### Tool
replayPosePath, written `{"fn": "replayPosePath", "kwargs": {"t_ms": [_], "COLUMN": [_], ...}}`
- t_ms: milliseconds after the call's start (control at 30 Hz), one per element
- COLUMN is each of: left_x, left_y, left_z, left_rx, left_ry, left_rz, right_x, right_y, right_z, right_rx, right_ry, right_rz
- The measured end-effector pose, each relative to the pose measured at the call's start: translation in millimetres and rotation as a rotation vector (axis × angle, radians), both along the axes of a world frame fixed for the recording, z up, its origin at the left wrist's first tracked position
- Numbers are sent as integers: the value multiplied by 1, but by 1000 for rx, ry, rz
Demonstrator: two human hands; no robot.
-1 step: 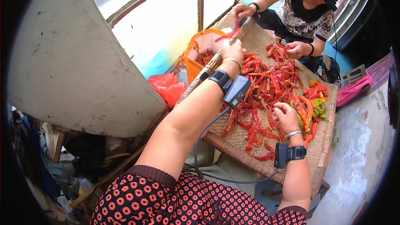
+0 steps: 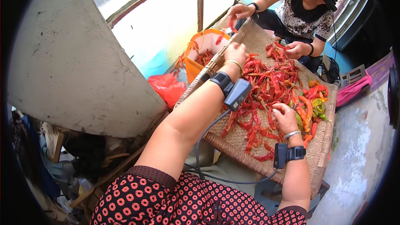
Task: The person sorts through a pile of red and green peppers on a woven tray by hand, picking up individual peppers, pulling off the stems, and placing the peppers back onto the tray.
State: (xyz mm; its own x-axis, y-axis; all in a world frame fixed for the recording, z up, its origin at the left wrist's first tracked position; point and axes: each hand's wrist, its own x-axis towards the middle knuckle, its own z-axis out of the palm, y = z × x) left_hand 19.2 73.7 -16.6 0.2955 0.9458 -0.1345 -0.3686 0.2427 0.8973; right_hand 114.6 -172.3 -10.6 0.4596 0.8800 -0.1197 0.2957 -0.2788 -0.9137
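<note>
Dark cable point(image 2: 197, 150) loops below the wrists. Right hand point(image 2: 285, 118) by the red peppers point(image 2: 273, 77) heaped on the woven bench point(image 2: 233, 150); fingers loosely curled, grip unclear. Left forearm blocks part of the rim. Red bag point(image 2: 166, 88) left. Left hand point(image 2: 236, 54) near the rim; fingers hidden, can't tell. Orange bucket point(image 2: 193, 71) beside. Co-worker point(image 2: 310, 21) opposite.

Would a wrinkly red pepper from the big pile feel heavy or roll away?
The red peppers probably feel light, since their skins look shrivelled. They likely won't roll far, being flattened and twisted. Thin, creased ones may bend or crack.
</note>
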Motion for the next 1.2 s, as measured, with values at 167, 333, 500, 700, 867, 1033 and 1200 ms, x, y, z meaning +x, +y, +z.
{"fn": "replayPosePath", "kwargs": {"t_ms": [167,333,500,700,867,1033,1200], "left_x": [7,7,-8,-1,-3,1,1], "left_y": [-62,-91,-103,-108,-107,-97,-93], "left_z": [17,28,37,19,10,10,24], "left_rx": [1185,1129,1055,1044,988,1179,1299], "left_ry": [959,1389,1488,1388,879,664,1358], "left_rz": [-840,-1519,-1762,-1883,-1550,-1039,-1060], "right_x": [11,29,7,1,11,24,31], "right_y": [-12,-28,-27,-25,-26,-18,-27], "right_z": [4,15,25,17,5,9,0], "right_rx": [-143,-628,-909,-999,-575,-199,-499], "right_ry": [-519,-613,-468,11,37,-463,-720], "right_rz": [118,326,597,657,516,61,52]}}
